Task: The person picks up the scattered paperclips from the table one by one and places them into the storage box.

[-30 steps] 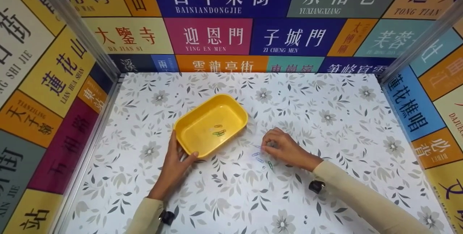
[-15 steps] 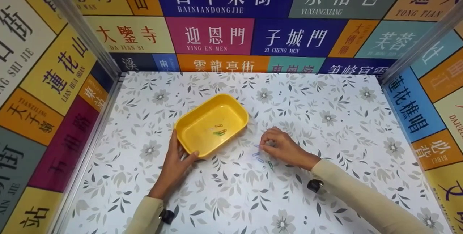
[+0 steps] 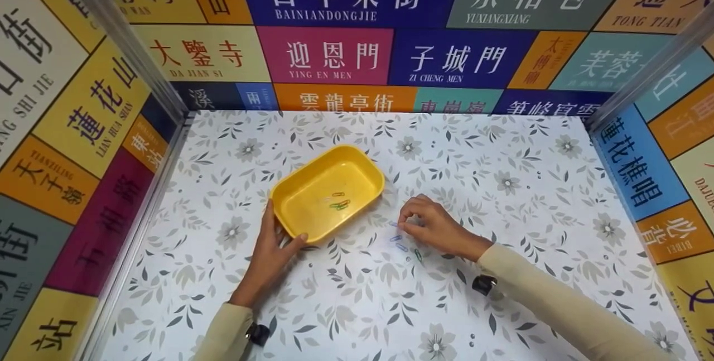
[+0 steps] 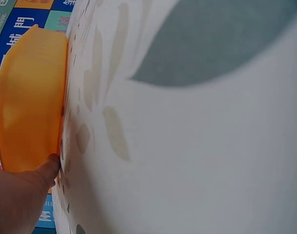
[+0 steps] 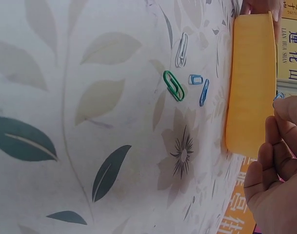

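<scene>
A yellow plastic tray [image 3: 298, 205] stands at an angle on the table, with several orange and green paper clips [image 3: 338, 203] inside. My left hand [image 3: 270, 260] holds it by the near left corner, thumb on the near side, fingers along the left end. To the tray's right, my right hand [image 3: 440, 230] pinches a blue paper clip [image 5: 279, 96] between thumb and forefinger, over the table. Below that hand lie a green paper clip [image 5: 173, 86], a white one [image 5: 181, 50] and two blue paper clips [image 5: 204, 92].
White paper with grey leaves and flowers covers the table [image 3: 502, 149]. Panels of coloured street-name signs [image 3: 329, 54] rise along the back, left and right edges. A dark band with a small device [image 3: 484, 284] sits on each wrist, over beige sleeves.
My right hand has moved slightly to the left with the blue paper clip at its fingertips. The left hand and tray stay in place.
</scene>
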The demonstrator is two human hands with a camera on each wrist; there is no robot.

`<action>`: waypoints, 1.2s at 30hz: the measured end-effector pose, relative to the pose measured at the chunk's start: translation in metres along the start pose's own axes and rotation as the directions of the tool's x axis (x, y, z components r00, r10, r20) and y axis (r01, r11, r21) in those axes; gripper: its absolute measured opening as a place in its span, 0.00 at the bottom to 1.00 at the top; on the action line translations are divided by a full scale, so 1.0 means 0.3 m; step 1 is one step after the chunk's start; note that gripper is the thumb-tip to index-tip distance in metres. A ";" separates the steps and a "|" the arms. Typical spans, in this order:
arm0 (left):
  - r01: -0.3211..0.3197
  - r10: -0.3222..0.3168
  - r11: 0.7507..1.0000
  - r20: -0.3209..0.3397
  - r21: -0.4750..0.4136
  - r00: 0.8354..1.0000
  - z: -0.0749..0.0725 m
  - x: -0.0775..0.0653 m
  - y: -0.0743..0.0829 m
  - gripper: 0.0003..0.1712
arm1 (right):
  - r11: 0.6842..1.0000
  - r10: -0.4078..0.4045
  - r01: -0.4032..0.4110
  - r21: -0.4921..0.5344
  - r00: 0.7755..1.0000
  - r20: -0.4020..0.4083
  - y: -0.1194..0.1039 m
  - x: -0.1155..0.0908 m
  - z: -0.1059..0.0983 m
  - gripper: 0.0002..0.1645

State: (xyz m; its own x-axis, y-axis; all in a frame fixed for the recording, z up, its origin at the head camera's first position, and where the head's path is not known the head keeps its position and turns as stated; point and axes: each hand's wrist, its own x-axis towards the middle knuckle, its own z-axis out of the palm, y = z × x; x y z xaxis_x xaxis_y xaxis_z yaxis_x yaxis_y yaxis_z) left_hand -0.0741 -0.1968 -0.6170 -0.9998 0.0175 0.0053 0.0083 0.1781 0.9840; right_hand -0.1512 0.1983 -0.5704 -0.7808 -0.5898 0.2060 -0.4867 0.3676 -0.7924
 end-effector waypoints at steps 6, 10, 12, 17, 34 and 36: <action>0.001 -0.001 1.000 -0.002 0.000 1.000 -0.001 -0.002 0.003 0.68 | 1.000 0.009 -0.008 -0.010 1.000 0.014 -0.007 0.009 -0.006 0.07; -0.006 0.006 1.000 -0.004 0.006 1.000 -0.002 -0.001 0.001 0.69 | 1.000 0.002 -0.002 -0.024 1.000 0.014 -0.014 0.017 -0.006 0.07; -0.003 0.003 1.000 -0.005 0.008 1.000 -0.002 0.000 0.002 0.69 | 1.000 -0.002 0.002 -0.024 1.000 0.014 -0.016 0.020 -0.007 0.07; -0.001 0.001 1.000 -0.009 0.002 1.000 0.000 0.000 0.005 0.69 | 1.000 -0.001 0.001 -0.017 1.000 0.011 -0.017 0.026 -0.009 0.07; 0.021 -0.021 1.000 -0.008 0.003 1.000 0.002 0.001 -0.002 0.69 | 1.000 -0.001 0.002 -0.031 1.000 0.018 -0.028 0.070 -0.021 0.08; 0.016 -0.016 1.000 -0.007 0.005 1.000 0.001 0.001 -0.002 0.69 | 1.000 0.003 -0.002 -0.026 1.000 0.026 -0.030 0.078 -0.025 0.07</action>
State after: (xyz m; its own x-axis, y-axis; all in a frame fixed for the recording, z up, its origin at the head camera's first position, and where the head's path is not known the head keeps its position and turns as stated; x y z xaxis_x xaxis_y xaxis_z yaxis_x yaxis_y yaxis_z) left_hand -0.0744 -0.1966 -0.6177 -0.9999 0.0078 -0.0094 -0.0078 0.1831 0.9831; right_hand -0.1680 0.1868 -0.5541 -0.7717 -0.6075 0.1885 -0.4950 0.3875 -0.7777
